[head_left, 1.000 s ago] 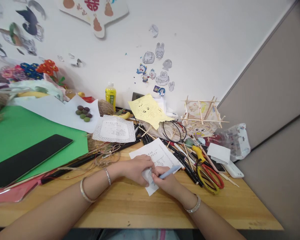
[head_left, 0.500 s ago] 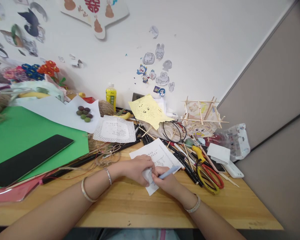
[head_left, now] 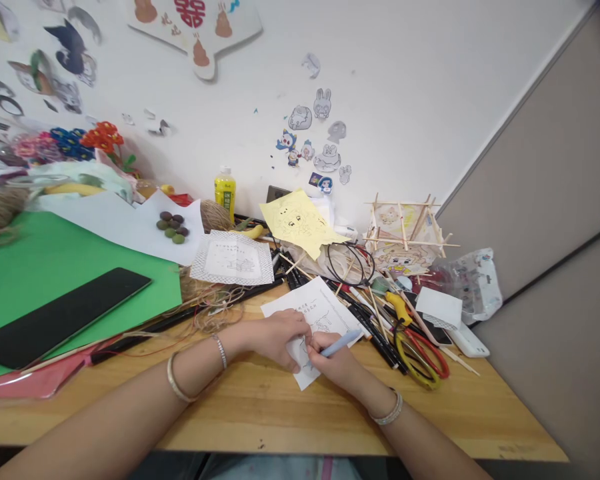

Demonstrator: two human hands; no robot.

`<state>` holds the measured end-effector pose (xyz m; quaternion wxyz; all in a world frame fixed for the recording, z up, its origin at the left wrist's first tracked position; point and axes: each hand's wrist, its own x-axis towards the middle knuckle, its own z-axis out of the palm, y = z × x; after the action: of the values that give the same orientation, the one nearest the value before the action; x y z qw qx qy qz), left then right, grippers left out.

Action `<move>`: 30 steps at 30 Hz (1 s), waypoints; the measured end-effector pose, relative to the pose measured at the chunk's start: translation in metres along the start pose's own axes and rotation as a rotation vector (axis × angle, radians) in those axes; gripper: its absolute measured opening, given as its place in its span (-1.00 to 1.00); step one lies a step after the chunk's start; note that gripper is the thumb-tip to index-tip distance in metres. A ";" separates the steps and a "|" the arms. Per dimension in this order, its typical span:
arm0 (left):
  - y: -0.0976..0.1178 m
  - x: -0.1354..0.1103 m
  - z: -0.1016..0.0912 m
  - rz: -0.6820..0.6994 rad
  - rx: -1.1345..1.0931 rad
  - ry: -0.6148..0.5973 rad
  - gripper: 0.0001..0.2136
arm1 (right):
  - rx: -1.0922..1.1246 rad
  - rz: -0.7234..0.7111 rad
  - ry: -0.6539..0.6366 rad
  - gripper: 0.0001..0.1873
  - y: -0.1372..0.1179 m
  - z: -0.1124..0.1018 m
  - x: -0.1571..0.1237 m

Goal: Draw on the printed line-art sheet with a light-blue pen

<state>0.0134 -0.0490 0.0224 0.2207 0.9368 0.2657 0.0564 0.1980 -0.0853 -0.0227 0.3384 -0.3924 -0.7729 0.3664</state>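
A white sheet of paper (head_left: pixel 305 381) with line drawings and printed characters lies at an angle on the table. My left hand (head_left: pixel 279 337) rests on its left part, thumb and fingers apart, pressing it down. In my right hand (head_left: pixel 337 363) is a light-blue pen (head_left: pixel 344 341), gripped near its lower end and slanting up to the right. The pen's tip meets the paper close to my left fingers and is mostly hidden by my right fingers. Both hands are nearly touching at the fingertips.
Black markers (head_left: pixel 377 347), yellow-handled scissors (head_left: pixel 415 363) and thin sticks crowd the right side. Behind are a patterned paper (head_left: pixel 233 259), a yellow drawing (head_left: pixel 300 223), a drink bottle (head_left: pixel 225 193) and a stick frame (head_left: pixel 405 233). Green card (head_left: pixel 80 247) with a black slab (head_left: pixel 70 317) lies left.
The whole view has shifted slightly. My right hand and the pen have barely moved on the paper; my left hand keeps its place.
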 end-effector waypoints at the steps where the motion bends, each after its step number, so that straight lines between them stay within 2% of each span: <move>1: 0.000 0.000 0.000 0.004 0.000 0.001 -0.60 | 0.001 -0.001 0.002 -0.72 0.000 0.000 0.000; 17: 0.000 0.000 -0.001 0.019 0.014 -0.005 -0.60 | 0.040 0.020 -0.008 -0.76 -0.001 -0.001 -0.001; 25: 0.011 -0.001 -0.006 -0.011 0.029 0.000 -0.65 | -0.078 -0.053 -0.017 -0.70 -0.003 -0.001 -0.002; 30: 0.010 -0.001 -0.005 -0.010 0.030 0.006 -0.65 | -0.089 -0.055 -0.009 -0.70 -0.003 0.000 -0.002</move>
<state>0.0164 -0.0549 0.0310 0.2062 0.9384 0.2720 0.0540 0.1980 -0.0880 -0.0206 0.3269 -0.3841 -0.8004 0.3238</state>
